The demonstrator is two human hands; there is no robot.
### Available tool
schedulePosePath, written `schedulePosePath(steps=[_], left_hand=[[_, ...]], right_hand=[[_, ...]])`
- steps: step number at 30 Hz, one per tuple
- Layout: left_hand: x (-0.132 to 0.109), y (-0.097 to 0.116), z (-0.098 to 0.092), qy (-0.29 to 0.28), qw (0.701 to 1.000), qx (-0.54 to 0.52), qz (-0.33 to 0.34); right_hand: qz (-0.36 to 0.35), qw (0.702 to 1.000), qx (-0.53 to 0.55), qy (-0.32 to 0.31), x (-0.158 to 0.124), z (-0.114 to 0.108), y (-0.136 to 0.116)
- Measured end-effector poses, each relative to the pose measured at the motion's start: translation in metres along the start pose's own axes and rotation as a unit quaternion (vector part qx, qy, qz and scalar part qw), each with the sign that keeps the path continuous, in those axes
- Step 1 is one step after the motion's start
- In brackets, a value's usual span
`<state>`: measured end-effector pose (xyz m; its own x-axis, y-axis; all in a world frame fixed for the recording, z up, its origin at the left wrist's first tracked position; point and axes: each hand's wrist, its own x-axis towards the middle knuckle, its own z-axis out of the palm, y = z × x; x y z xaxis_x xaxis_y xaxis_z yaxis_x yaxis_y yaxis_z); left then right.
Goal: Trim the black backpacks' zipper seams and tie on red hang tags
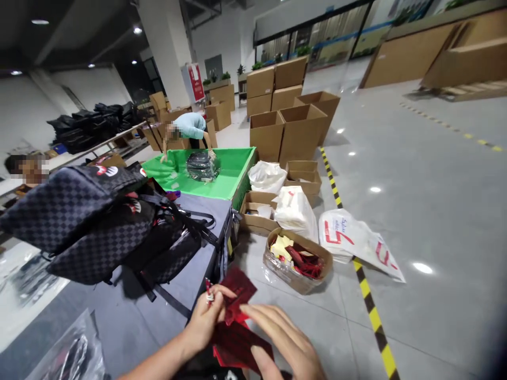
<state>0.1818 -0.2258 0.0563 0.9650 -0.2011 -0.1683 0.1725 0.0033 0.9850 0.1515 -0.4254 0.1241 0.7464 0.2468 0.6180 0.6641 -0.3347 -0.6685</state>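
Note:
My left hand pinches the top of a dark red checked tag with a small red-and-white string piece at my fingertips. My right hand sits just right of it with fingers stretched out over a stack of more dark red tags. Both hands hover at the near corner of a grey table. A pile of black checked backpacks lies on that table to the left.
A round box of red and yellow tags stands on the floor beside white bags and open cardboard boxes. A person in a light blue top bends over a green bin. Yellow-black floor tape runs on the right.

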Motion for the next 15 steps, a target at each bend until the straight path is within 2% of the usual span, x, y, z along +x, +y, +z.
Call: schedulePosePath(steps=[3,5,6,9,11,15], left_hand=[[0.032,0.015,0.028,-0.069,0.995,0.067,0.004],[0.05,0.018,0.045,-0.067,0.992,0.108,0.006],[0.057,0.018,0.052,-0.047,0.992,0.121,0.0],[0.073,0.013,0.072,0.1,0.987,0.115,-0.047],[0.076,0.011,0.085,0.205,0.97,0.103,-0.073],[0.07,0.017,0.106,0.316,0.938,0.103,-0.101]], right_hand=[[0.022,0.999,-0.04,-0.029,0.018,-0.01,0.046],[0.009,0.997,-0.019,-0.078,0.031,-0.015,0.078],[-0.009,0.994,0.002,-0.11,0.038,-0.016,0.094],[-0.077,0.974,0.078,-0.2,0.062,-0.018,0.137],[-0.122,0.951,0.131,-0.253,0.078,-0.017,0.159],[-0.198,0.9,0.217,-0.322,0.113,-0.014,0.181]])
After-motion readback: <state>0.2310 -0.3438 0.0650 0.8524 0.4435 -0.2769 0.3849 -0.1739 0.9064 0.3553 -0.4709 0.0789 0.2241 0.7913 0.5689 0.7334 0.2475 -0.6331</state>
